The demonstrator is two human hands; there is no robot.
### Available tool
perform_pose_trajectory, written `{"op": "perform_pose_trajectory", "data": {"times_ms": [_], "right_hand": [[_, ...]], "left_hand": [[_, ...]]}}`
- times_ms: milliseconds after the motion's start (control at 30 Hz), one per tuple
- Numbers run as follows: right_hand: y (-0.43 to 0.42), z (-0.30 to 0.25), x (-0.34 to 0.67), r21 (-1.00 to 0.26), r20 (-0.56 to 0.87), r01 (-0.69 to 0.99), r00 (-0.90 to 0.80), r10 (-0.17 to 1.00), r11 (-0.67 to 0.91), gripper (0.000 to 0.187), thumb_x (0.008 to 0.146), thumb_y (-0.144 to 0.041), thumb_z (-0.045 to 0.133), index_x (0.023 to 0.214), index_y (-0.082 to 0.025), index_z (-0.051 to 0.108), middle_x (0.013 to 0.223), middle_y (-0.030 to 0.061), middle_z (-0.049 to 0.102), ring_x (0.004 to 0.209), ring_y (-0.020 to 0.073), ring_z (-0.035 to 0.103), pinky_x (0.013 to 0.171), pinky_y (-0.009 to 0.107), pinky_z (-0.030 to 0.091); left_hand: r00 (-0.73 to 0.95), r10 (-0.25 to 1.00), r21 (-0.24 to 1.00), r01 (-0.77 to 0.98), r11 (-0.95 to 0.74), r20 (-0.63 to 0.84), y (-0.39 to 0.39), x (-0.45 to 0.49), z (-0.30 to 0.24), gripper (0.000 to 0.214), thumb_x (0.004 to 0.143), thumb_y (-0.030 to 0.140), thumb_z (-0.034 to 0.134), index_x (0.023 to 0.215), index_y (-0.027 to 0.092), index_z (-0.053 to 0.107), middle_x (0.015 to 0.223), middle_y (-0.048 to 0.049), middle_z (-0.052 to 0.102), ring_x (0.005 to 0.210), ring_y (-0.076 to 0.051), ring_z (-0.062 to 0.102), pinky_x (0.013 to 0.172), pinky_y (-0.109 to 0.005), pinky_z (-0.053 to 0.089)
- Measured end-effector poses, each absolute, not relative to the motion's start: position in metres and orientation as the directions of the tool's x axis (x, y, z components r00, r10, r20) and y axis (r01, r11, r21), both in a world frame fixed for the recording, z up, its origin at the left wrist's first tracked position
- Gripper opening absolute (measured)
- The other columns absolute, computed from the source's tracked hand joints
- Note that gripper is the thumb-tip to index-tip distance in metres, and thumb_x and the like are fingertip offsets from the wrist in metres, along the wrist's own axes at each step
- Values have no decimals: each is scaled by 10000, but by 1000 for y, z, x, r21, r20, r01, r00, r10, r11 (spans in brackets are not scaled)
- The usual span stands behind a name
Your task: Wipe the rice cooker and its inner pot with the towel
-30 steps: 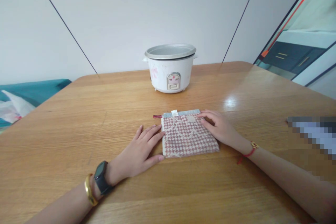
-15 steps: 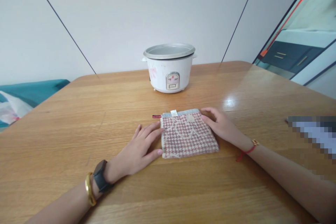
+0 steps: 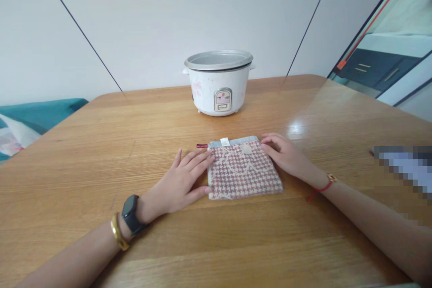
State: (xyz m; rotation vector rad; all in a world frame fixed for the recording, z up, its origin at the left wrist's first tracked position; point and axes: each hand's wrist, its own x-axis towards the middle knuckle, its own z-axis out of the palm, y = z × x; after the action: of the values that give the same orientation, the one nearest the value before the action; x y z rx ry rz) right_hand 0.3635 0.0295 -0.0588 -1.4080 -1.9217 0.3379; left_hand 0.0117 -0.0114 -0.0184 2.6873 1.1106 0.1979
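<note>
A folded cloth point(image 3: 243, 171) with a red-and-white houndstooth pattern lies flat on the wooden table point(image 3: 162, 121). It has a grey far edge, a white label and a small dark red loop at its far left corner. My left hand point(image 3: 180, 182) rests at the left edge, fingers spread, their tips touching the fabric. At the far right corner is my right hand point(image 3: 286, 155), its thumb tip against the cloth's edge and its fingers loosely bent, a gap showing between thumb and forefinger.
Beyond the cloth stands a white rice cooker point(image 3: 219, 90) without a lid, near the table's far edge by the wall. A blurred-out flat object point(image 3: 405, 168) lies at the right. Teal fabric point(image 3: 50, 114) and a white bag point(image 3: 15, 137) are off the table's left side.
My left hand has flattened slightly and slid a little farther over the cloth's left edge. The right hand stays by the far right corner. The view has shifted slightly.
</note>
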Motion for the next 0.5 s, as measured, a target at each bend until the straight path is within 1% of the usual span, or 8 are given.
{"op": "perform_pose_trajectory", "data": {"times_ms": [100, 200, 300, 333, 400, 433, 500], "right_hand": [[32, -60, 364, -558, 405, 742, -148, 902, 372, 240, 924, -416, 544, 831, -233, 669, 1110, 94, 721, 1083, 280, 650, 1007, 502, 474], [36, -61, 366, -553, 399, 737, -176, 900, 389, 242, 915, -432, 572, 834, -234, 684, 1134, 87, 721, 1091, 276, 650, 1007, 498, 476], [46, -58, 369, -573, 375, 721, -192, 907, 389, 237, 908, -436, 586, 859, -235, 702, 1116, 79, 726, 1066, 263, 659, 983, 464, 491], [50, -57, 369, -579, 356, 725, -188, 915, 374, 246, 909, -443, 585, 863, -234, 708, 1086, 76, 732, 1038, 260, 665, 962, 453, 499], [56, -56, 367, -579, 308, 747, -173, 936, 328, 284, 912, -468, 575, 859, -230, 720, 998, 71, 742, 970, 258, 675, 918, 440, 512], [59, -56, 366, -570, 290, 763, -160, 943, 305, 304, 911, -482, 572, 852, -226, 725, 962, 72, 744, 944, 259, 676, 906, 441, 514], [61, -57, 363, -551, 294, 790, -115, 949, 267, 322, 900, -501, 584, 858, -217, 729, 946, 78, 747, 937, 269, 676, 915, 457, 510]], "left_hand": [[702, 712, 281, 677, -680, 31, -1, 13, -17, 671, 986, 586, 458, 1584, 321, 308, 1645, -98, 329, 1510, -350, 281, 1200, -714, 91], [704, 710, 305, 672, -675, 20, 9, 15, -15, 631, 993, 581, 446, 1562, 326, 354, 1643, -94, 333, 1508, -350, 286, 1194, -719, 118], [679, 731, 283, 689, -667, 67, 19, 20, -14, 581, 994, 570, 455, 1515, 314, 427, 1623, -87, 372, 1483, -344, 331, 1190, -723, 131], [654, 750, 281, 705, -651, 97, 23, 22, -14, 560, 994, 554, 469, 1489, 292, 462, 1592, -93, 419, 1459, -334, 370, 1195, -702, 160], [587, 795, 311, 735, -602, 153, 32, 27, -16, 494, 993, 502, 502, 1405, 234, 547, 1470, -111, 550, 1365, -304, 480, 1187, -620, 276], [554, 815, 341, 743, -576, 169, 36, 30, -17, 450, 990, 474, 520, 1347, 209, 592, 1389, -115, 610, 1298, -287, 537, 1160, -568, 346], [505, 843, 418, 736, -532, 185, 44, 34, -22, 367, 972, 428, 561, 1231, 186, 654, 1248, -114, 677, 1164, -262, 615, 1073, -484, 452]]}}
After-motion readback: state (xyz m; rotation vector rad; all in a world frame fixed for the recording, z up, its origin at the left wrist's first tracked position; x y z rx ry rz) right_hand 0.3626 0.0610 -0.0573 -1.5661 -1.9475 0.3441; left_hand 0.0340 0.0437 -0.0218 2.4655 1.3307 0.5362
